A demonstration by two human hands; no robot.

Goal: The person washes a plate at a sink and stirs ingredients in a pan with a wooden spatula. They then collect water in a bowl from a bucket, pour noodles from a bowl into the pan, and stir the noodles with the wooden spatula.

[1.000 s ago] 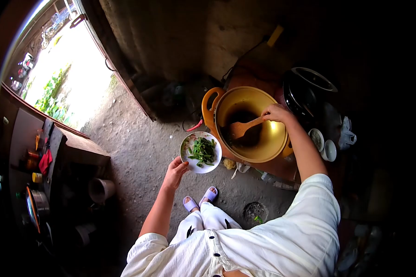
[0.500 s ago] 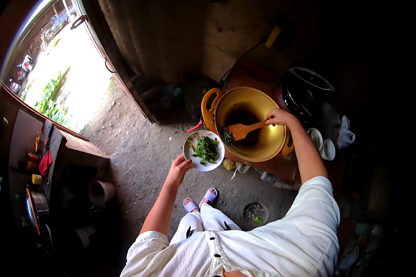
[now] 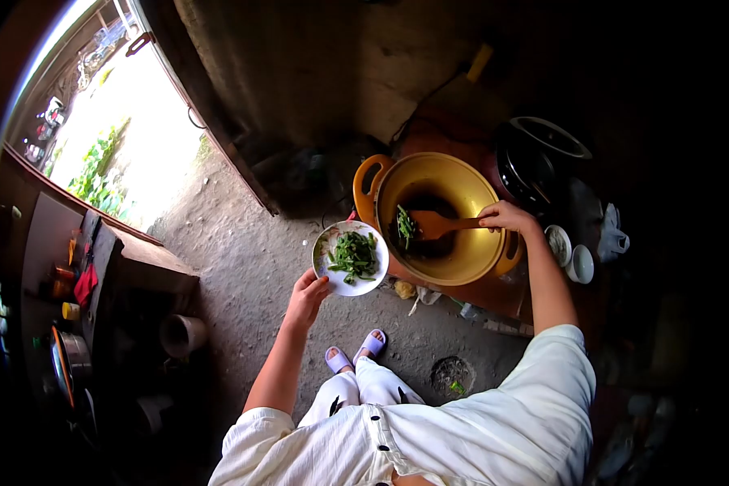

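My left hand (image 3: 309,295) grips the lower left rim of a white plate (image 3: 322,257), held just left of a large yellow pot (image 3: 470,182). Cooked green vegetables (image 3: 353,257) lie in a heap on the plate. My right hand (image 3: 506,217) is closed on the handle end of a wooden spatula (image 3: 437,224). The spatula's blade is inside the pot, over its dark bottom, with some greens (image 3: 406,225) at the blade's left edge.
Two small white bowls (image 3: 580,265) and a plastic bag (image 3: 613,233) are right of the pot. A dark pan (image 3: 526,170) stands behind them. A bucket (image 3: 183,335) is on the floor at left, by a cabinet. An open doorway lies at upper left.
My right hand has moved right and slightly down, with the spatula now nearly level. Greens have come into view at its blade. The plate went right a little, then back left and slightly up.
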